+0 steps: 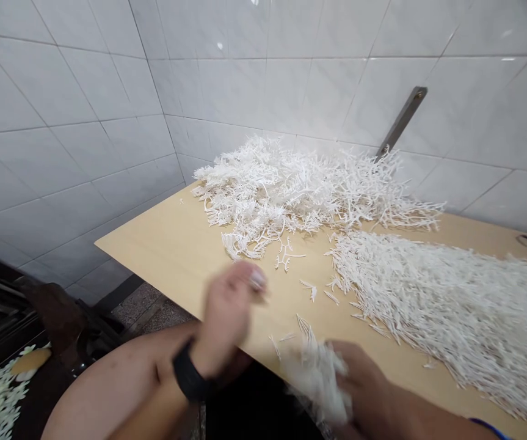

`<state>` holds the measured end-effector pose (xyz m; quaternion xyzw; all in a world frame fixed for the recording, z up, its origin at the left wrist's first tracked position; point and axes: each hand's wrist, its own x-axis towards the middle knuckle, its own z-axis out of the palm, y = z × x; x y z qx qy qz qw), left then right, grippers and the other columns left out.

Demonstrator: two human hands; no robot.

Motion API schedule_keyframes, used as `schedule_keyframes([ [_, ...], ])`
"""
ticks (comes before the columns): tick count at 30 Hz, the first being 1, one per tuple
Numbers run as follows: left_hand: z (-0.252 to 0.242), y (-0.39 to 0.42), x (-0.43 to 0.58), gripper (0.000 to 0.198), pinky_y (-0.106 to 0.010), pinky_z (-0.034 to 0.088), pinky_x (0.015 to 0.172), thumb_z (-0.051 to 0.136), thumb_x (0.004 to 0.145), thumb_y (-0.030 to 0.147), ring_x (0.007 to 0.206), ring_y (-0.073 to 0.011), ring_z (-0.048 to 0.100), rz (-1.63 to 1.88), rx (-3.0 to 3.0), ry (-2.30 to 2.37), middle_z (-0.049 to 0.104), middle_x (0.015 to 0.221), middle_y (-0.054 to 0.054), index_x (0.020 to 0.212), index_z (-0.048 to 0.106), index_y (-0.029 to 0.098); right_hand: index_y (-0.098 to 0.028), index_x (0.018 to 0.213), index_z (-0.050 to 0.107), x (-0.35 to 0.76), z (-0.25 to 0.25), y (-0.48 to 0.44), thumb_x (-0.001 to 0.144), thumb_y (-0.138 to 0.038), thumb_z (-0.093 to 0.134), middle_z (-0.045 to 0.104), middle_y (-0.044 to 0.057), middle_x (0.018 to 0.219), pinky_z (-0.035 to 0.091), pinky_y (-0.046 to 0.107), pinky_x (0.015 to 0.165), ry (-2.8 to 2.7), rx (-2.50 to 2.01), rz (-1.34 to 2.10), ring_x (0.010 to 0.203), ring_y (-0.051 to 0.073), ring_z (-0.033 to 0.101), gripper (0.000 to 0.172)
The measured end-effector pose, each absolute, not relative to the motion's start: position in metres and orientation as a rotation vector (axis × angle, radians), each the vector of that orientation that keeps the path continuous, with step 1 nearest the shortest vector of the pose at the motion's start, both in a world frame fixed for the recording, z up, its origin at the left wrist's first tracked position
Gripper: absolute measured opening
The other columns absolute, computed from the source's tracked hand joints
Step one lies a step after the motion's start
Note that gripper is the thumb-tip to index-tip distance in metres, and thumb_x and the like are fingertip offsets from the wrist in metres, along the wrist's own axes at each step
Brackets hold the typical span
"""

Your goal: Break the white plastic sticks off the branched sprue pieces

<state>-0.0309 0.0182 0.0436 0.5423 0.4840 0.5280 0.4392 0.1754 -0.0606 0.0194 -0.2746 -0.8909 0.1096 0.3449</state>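
Handful of slender white stems, held at the table's near edge

Right hand [364, 379]: fingers closed about a loose handful of slender white stems, plastic in look [322, 382]; the handful is blurred. By its place at the near edge, it is presumably held there to be within easy reach of both hands.

Left hand [231, 308]: raised near the table's edge, well apart from the handful, fingers curled and thumb drawn in. Whether anything small is pinched cannot be told, owing to blur. A black band [192, 373] is worn at the wrist.

Tabletop of smooth tan board [162, 238]: a few short white slips [311, 290] are scattered between the hands and the heaps.

Far heap of white, branching, many-tined sprigs [290, 183]: piled towards the wall, one forked sprig [285, 253] lying at its front. Whole branches appear to be grouped here, apart from the finer pieces.

Right-hand heap of short, straight white pieces [455, 299]: spread low along the right side, seemingly so that the two kinds are not mixed.

Surroundings: a grey metal bar [403, 122] is set aslant against the pale tiled wall [309, 91].
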Motion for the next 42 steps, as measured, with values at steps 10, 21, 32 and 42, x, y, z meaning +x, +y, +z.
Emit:
schedule_keyframes([
  [10,0.042,0.017,-0.031,0.017,-0.022,0.055,0.060,0.069,0.077,0.029,0.063,-0.0141,0.064,1.135,1.310,1.246,0.069,0.067,-0.003,0.071,0.071,0.013,-0.019,0.065,0.055,0.175,0.013,-0.051,0.100,-0.026,0.036,0.050,-0.003,0.050,0.041,0.020,0.049,-1.943,-1.124,0.461,0.047,0.011,0.053,0.040],
  [21,0.024,0.004,-0.013,0.029,-0.033,0.042,0.104,0.045,0.096,0.026,0.115,-0.0206,0.060,0.972,1.855,1.025,0.070,0.119,-0.006,0.111,0.069,0.021,-0.019,0.067,0.059,0.175,0.008,-0.050,0.100,-0.032,0.037,0.053,-0.002,0.052,0.042,0.021,0.051,-1.922,-1.190,0.642,0.049,0.011,0.053,0.041],
  [32,0.036,0.001,-0.008,0.025,-0.023,0.043,0.072,0.051,0.094,0.024,0.073,-0.0137,0.061,0.814,1.990,0.951,0.068,0.076,-0.001,0.074,0.065,0.018,-0.019,0.066,0.048,0.175,0.008,-0.047,0.099,-0.025,0.039,0.040,-0.005,0.054,0.033,0.021,0.052,-2.031,-1.069,0.733,0.051,0.009,0.041,0.035],
  [42,0.033,0.015,-0.046,0.019,-0.029,0.041,0.070,0.047,0.094,0.016,0.078,-0.0179,0.054,1.052,2.639,1.130,0.065,0.079,-0.003,0.079,0.059,0.018,-0.022,0.068,0.033,0.178,0.008,-0.049,0.097,-0.015,0.036,0.034,-0.005,0.057,0.029,0.024,0.052,-2.066,-0.891,0.601,0.052,0.011,0.037,0.030],
])
